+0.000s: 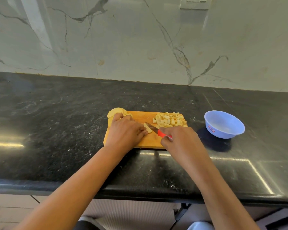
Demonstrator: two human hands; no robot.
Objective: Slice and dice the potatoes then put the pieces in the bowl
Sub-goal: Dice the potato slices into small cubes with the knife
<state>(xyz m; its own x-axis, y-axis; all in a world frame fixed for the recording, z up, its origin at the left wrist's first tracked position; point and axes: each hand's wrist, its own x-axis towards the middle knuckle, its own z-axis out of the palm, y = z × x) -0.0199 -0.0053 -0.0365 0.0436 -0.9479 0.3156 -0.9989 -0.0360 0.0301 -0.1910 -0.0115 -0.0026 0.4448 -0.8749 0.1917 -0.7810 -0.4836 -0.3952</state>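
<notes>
Head view.
- Board (150, 143) lies on the dark bench (56, 130). The bowl (223, 132) stands to its right, apart from it, with no potato visible inside.
- A pile of dice (170, 121) sits on the board's far right corner.
- Uncut slices (115, 112) are stacked at the far left corner, partly hanging over the edge and partly hidden by the left hand (125, 131).
- Left hand: fingers curled down, holding one piece (148, 128) against the board mid-way.
- Right hand (178, 138): fingers clenched round the red handle of the knife (152, 127). The blade is angled toward the piece, with its tip at or on it.

Judgement: dicing is well under way, perhaps past half. Still to do: finish this piece, cut the stacked slices, then move all the dice to the bowl. That transfer has not yet begun.
</notes>
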